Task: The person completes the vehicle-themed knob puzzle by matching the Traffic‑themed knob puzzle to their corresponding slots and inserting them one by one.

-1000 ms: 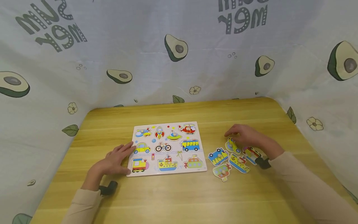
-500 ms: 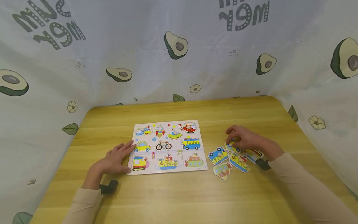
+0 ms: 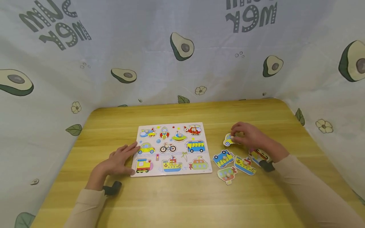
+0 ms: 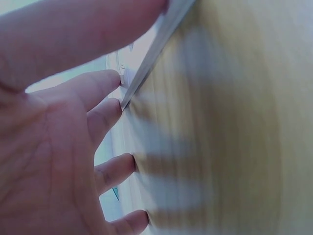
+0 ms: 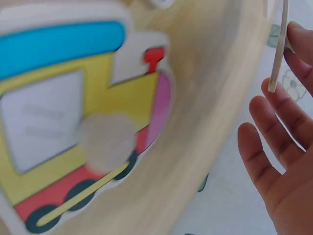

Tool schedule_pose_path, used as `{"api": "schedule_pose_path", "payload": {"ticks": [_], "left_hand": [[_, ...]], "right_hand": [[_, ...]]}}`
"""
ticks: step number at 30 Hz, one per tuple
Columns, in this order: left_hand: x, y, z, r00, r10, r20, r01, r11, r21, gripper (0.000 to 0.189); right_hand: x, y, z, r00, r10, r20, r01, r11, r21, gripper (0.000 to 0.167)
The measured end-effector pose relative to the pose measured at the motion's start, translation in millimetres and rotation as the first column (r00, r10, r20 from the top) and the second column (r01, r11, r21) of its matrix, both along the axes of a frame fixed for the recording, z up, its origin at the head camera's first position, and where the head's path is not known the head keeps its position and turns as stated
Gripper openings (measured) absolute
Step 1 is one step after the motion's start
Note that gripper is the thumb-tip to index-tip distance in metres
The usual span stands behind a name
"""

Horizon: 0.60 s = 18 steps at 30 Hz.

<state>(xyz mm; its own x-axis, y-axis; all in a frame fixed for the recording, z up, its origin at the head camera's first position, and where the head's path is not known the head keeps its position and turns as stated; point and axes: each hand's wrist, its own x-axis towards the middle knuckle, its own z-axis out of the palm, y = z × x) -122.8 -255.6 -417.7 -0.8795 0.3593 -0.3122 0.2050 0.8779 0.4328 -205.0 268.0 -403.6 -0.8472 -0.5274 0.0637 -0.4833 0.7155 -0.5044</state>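
A pale wooden puzzle board (image 3: 157,171) printed with vehicles lies at the table's middle. My left hand (image 3: 118,161) rests at its left side with fingers spread, fingertips on the board's edge and thumb at the near corner. The left wrist view shows that hand (image 4: 63,132) from the palm side beside the board's edge. Right of the board, my right hand (image 3: 250,136) pinches a yellow car puzzle piece (image 3: 227,140) with thumb and forefinger. In the right wrist view the held piece (image 5: 278,58) appears edge-on, raised above the table, with the other fingers loose.
Below the right hand lie a bus piece (image 3: 223,159), a boat piece (image 3: 246,166), a submarine piece (image 3: 227,174) and a train piece (image 3: 258,155) partly behind the wrist. A patterned avocado cloth (image 3: 154,41) stands behind the wooden table (image 3: 171,202).
My right hand has reached down to the car piece, taken hold of it and lifted and turned it away from the other pieces. The left hand stays at the board's edge.
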Motion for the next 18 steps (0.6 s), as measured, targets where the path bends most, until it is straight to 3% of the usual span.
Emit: {"api": "schedule_pose_path", "payload": {"ticks": [18], "left_hand": [[-0.8,0.4,2.4,1.0,-0.005,0.013,0.005,1.0,-0.003,0.094]], "right_hand": [[-0.5,-33.3,9.6,1.0,-0.03,0.002,0.03,0.999,0.018,0.008]]}}
